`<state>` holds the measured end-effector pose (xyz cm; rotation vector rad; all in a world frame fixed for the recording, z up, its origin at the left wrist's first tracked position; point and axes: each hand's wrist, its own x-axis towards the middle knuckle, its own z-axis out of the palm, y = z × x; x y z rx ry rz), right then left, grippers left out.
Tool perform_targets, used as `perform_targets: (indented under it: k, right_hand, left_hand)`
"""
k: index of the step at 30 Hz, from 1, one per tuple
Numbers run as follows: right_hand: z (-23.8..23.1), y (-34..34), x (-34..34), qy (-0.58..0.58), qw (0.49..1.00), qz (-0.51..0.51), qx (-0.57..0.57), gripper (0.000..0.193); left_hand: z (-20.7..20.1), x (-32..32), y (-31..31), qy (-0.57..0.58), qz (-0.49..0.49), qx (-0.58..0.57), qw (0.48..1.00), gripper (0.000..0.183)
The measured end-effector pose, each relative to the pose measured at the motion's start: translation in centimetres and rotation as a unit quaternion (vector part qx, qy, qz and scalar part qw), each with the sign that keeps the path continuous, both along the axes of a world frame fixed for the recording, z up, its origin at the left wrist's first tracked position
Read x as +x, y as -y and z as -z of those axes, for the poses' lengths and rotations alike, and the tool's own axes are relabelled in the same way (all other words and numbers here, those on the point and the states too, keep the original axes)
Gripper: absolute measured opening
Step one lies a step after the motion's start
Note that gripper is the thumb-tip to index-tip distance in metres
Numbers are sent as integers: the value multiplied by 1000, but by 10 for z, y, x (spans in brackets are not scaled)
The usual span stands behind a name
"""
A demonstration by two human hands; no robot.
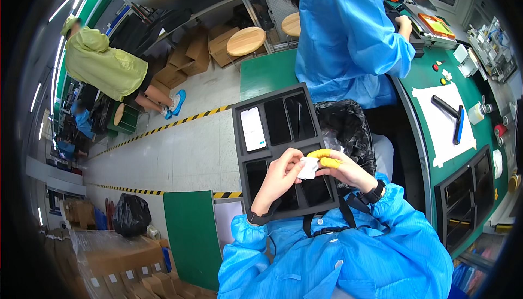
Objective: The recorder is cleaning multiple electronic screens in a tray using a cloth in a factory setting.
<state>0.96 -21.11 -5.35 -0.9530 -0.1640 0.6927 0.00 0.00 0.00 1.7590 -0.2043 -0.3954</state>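
Note:
A small crumpled white wipe (pixel 308 169) is pinched between my two hands. My left hand (pixel 279 178) grips it from one side with thumb and fingers. On the other side my right hand (pixel 347 170), with yellow finger cots on some fingers, closes on it too. Below them lies a black compartment tray (pixel 277 93) holding several phones. One phone (pixel 253 129) at the tray's far left has a lit white screen. Beside it are a dark phone (pixel 278 121) and another dark phone (pixel 300 116). My hands partly cover the phones in the near row.
A black-lined bin (pixel 346 122) stands just right of the tray. The green workbench (pixel 406 83) on the right bears a white sheet (pixel 436 105) with a black-and-blue tool (pixel 458 124), and a second phone tray (pixel 463 195). A co-worker in blue (pixel 348 32) works ahead; another person (pixel 103 62) stands far left.

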Motion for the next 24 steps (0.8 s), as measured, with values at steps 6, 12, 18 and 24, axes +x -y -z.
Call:
perform_targets:
  k: [6, 12, 18, 24]
  right_hand:
    - [15, 15, -3, -17, 998, 56, 7, 34]
    - [14, 29, -10, -43, 983, 175, 21, 27]
    - [-10, 92, -59, 28, 949, 298, -105, 27]
    - [-61, 169, -136, 87, 878, 430, -191, 25]
  left_hand:
    - [6, 9, 20, 26, 10, 30, 999, 15]
    - [87, 97, -73, 216, -183, 458, 842, 38]
    - [112, 170, -62, 44, -222, 602, 766, 66]
    - [121, 187, -77, 99, -225, 627, 740, 76]
